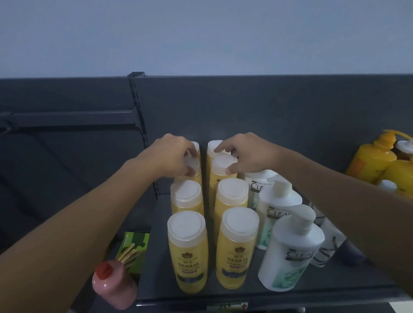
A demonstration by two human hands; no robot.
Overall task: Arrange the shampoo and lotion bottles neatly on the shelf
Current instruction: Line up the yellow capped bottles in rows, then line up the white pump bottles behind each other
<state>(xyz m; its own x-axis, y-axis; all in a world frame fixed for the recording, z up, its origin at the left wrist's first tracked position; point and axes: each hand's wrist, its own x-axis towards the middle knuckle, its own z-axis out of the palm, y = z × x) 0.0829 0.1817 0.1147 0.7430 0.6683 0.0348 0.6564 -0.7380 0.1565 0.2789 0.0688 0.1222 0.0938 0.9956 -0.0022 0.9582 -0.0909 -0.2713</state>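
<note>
Yellow Herbal bottles with white caps stand in two rows on the dark shelf (157, 285), the front pair being a left one (188, 253) and a right one (236, 248). My left hand (174, 155) grips the cap of a rear bottle in the left row (192, 163). My right hand (246, 154) holds the cap of a rear bottle in the right row (222, 164), index finger touching the cap behind it. To the right stand white Clear bottles (291, 250), one behind another.
Orange pump bottles (370, 159) crowd the far right of the shelf. A pink bottle with a red cap (114, 288) and a green box with sticks (133, 248) sit lower left, beyond the shelf's left end. The dark back panel (269, 105) rises directly behind the rows.
</note>
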